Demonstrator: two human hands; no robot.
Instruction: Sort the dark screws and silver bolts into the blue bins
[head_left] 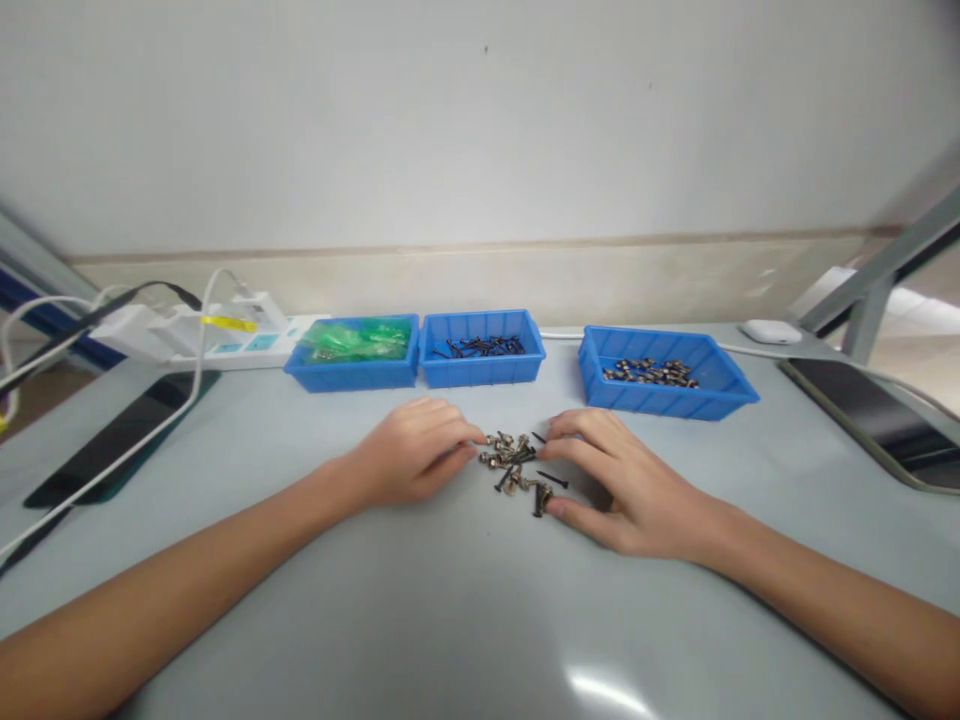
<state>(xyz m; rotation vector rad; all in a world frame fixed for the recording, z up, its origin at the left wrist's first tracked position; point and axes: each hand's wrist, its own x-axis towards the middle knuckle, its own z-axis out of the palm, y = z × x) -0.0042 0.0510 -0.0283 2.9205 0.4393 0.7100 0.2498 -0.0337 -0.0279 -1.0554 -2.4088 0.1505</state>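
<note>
A small loose pile of mixed screws lies on the grey table between my hands. Some are black pointed screws; others are short, silvery bolts. At the pile's left edge, my left hand has its fingers curled and thumb near the index fingertip in a pinch; whatever is between the tips is hidden. On the other side, my right hand spreads its thumb and fingers around the pile's right edge. Its thumb tip is beside a black screw and a silvery bolt.
Behind the pile stand three blue bins: one with green plastic bags, one with black screws, one with silvery bolts. Phones lie at both sides. A power strip with cables sits back left; a white case back right.
</note>
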